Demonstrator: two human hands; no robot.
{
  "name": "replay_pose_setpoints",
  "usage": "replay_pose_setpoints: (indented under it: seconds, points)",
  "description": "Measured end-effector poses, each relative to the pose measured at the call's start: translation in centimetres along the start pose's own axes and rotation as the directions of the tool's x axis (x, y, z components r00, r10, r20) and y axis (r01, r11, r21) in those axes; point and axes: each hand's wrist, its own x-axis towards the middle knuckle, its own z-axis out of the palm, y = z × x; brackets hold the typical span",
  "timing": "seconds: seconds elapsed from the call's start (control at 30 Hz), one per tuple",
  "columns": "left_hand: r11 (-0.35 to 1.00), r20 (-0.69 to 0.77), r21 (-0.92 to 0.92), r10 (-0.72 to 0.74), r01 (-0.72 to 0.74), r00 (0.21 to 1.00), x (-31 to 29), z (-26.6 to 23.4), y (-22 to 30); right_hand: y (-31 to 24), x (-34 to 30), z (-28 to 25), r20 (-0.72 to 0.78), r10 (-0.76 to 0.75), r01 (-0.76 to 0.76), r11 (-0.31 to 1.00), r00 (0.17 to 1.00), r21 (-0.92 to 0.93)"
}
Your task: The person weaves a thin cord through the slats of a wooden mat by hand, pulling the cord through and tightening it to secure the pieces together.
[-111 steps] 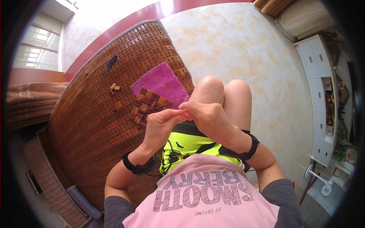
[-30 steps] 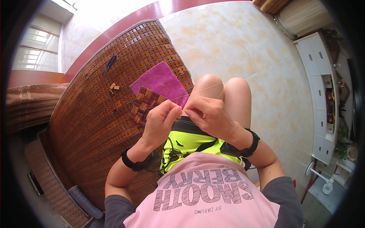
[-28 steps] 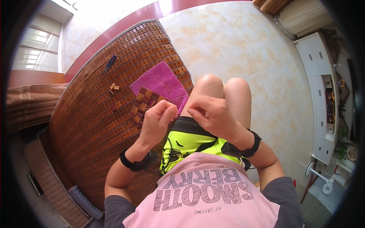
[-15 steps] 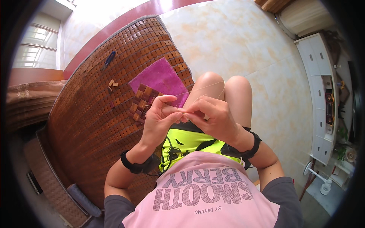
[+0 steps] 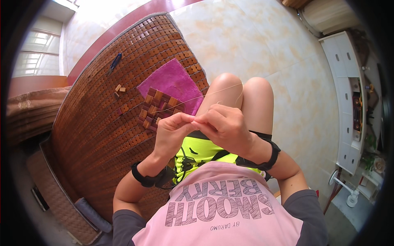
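Observation:
Over my lap, my left hand (image 5: 173,130) and my right hand (image 5: 226,126) meet fingertip to fingertip, both closed in a pinch. A thin pale thread (image 5: 196,96) runs to them; the bit between the fingertips is too small to see clearly. Part of it arcs over my knee, and another part crosses a patchwork of light and dark wooden tiles (image 5: 152,98). That patchwork lies on a magenta cloth (image 5: 170,77), just beyond my left hand, which hides its near corner.
The cloth rests on a brown tile seat mat (image 5: 94,115) to my left. Several small wooden blocks (image 5: 120,89) and a dark blue tool (image 5: 115,61), its kind unclear, lie on the mat. Pale floor tiles (image 5: 303,94) and a white cabinet (image 5: 344,102) are at the right.
My hands have shifted slightly left and drawn their fingers together in a tighter pinch. More of the wooden patchwork shows beyond my left hand, and the thread lies differently across it.

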Motion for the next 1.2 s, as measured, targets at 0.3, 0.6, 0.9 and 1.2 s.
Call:
replay_pose_setpoints:
  seconds: [0.3, 0.6, 0.9, 1.2]
  points:
    - [0.999, -0.021, 0.043, 0.026, -0.025, 0.999, 0.0, 0.1, -0.2, 0.3, -0.2, 0.4, -0.001, -0.01, 0.01, 1.0, 1.0, -0.01]
    - [0.999, 0.007, -0.047, -0.016, 0.016, 1.0, 0.3, -0.3, -0.4, 0.6, -0.2, 0.7, -0.004, -0.027, 0.027, 0.999, 1.0, -0.024]
    - [0.984, 0.04, -0.167, -0.062, 0.067, 0.997, 1.3, -1.0, -1.5, 1.3, -0.1, 1.5, -0.022, -0.034, 0.033, 0.997, 0.999, -0.07]
    - [0.997, -0.004, -0.076, -0.034, 0.033, 0.999, 1.1, -0.7, -1.1, 1.3, 0.0, 1.4, -0.031, -0.066, 0.063, 0.995, 0.997, -0.081]
